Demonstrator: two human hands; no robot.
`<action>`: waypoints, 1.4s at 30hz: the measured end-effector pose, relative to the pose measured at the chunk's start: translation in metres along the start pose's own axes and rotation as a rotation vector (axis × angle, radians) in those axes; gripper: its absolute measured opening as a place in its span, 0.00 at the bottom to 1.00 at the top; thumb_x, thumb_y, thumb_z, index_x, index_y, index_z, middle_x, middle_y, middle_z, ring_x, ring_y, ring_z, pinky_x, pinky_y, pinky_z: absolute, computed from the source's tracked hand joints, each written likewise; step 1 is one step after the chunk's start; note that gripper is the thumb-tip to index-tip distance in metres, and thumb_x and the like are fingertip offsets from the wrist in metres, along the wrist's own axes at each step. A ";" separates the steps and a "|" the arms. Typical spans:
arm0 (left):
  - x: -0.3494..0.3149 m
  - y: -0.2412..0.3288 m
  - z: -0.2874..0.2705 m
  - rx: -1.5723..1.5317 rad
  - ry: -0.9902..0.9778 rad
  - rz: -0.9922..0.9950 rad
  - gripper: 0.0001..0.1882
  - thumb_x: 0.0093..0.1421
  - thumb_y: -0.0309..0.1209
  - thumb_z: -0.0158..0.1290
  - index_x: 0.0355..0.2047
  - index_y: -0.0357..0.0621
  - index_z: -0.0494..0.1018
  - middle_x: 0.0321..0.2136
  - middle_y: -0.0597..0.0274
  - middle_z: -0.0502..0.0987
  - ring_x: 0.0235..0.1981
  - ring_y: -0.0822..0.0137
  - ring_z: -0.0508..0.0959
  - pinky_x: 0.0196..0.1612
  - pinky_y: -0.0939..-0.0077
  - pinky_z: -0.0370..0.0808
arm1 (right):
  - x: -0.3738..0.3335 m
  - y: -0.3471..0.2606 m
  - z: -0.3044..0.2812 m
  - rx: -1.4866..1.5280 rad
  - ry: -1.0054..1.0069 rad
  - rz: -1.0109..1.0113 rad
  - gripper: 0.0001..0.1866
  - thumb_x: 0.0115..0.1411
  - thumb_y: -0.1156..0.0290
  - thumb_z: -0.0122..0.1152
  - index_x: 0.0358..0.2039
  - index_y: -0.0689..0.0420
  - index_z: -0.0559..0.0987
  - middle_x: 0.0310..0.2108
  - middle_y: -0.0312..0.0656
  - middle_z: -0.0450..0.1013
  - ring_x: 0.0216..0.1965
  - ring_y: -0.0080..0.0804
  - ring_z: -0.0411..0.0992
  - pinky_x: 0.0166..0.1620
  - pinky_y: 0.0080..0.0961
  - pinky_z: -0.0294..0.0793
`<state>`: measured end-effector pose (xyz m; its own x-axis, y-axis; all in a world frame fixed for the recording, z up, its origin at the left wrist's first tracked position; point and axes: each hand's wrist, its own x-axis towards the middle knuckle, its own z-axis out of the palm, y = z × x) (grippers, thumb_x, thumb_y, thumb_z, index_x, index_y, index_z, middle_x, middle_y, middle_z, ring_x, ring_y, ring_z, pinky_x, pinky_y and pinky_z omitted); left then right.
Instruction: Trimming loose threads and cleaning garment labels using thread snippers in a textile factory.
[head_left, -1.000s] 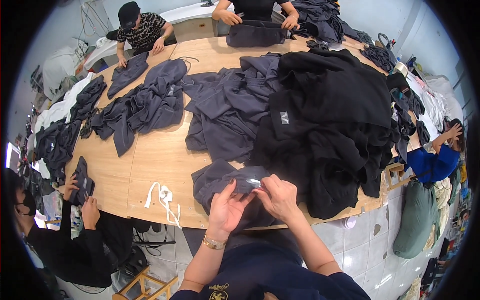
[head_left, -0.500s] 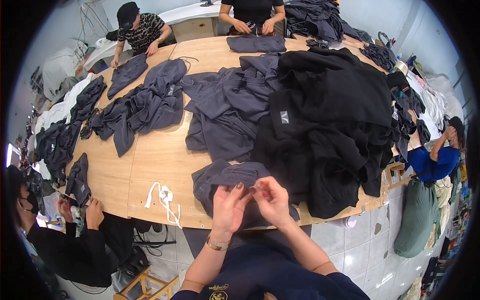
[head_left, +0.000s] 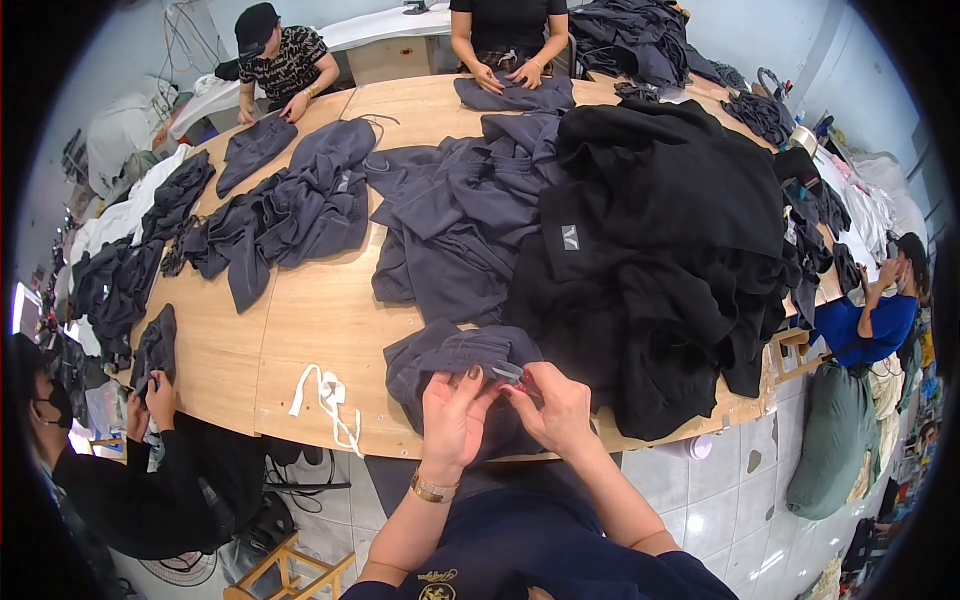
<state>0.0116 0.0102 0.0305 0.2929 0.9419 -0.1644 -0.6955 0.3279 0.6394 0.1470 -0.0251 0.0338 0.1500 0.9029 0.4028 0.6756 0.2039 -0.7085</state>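
At the table's near edge lies a dark grey garment [head_left: 440, 345] with a gathered waistband. My left hand [head_left: 452, 412] is closed on the edge of this garment, its thumb and fingertips pinching the cloth. My right hand [head_left: 552, 408] grips small thread snips [head_left: 508, 374]; their metal blades point left, just beside the left fingertips, and a bit of red shows at the handle. Whether the blades touch cloth or thread is too small to tell. Right of my hands rises a large heap of black garments [head_left: 665, 290]. More grey garments [head_left: 455, 215] lie just beyond.
A white cord [head_left: 328, 393] lies loosely coiled on the wooden table [head_left: 220, 345]. More grey garments [head_left: 290, 205] are spread toward the left. Several people work around the table, among them one at the left edge [head_left: 120, 490]. A green sack [head_left: 835, 440] stands on the floor at right.
My right hand has turned, bringing the snips' blades into sight beside my left fingertips. My left hand stays nearly still. The person across has lowered both hands onto a folded grey garment.
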 end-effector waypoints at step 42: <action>-0.001 0.004 0.002 -0.031 -0.011 -0.024 0.13 0.61 0.25 0.45 0.46 0.40 0.64 0.42 0.59 0.72 0.45 0.66 0.73 0.48 0.65 0.72 | 0.000 0.007 0.007 0.021 0.037 -0.023 0.10 0.53 0.66 0.60 0.27 0.58 0.70 0.17 0.39 0.68 0.16 0.32 0.67 0.20 0.23 0.63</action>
<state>0.0100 0.0099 0.0344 0.3168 0.9329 -0.1711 -0.7080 0.3526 0.6119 0.1467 -0.0207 0.0249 0.1611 0.8835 0.4399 0.6643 0.2326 -0.7103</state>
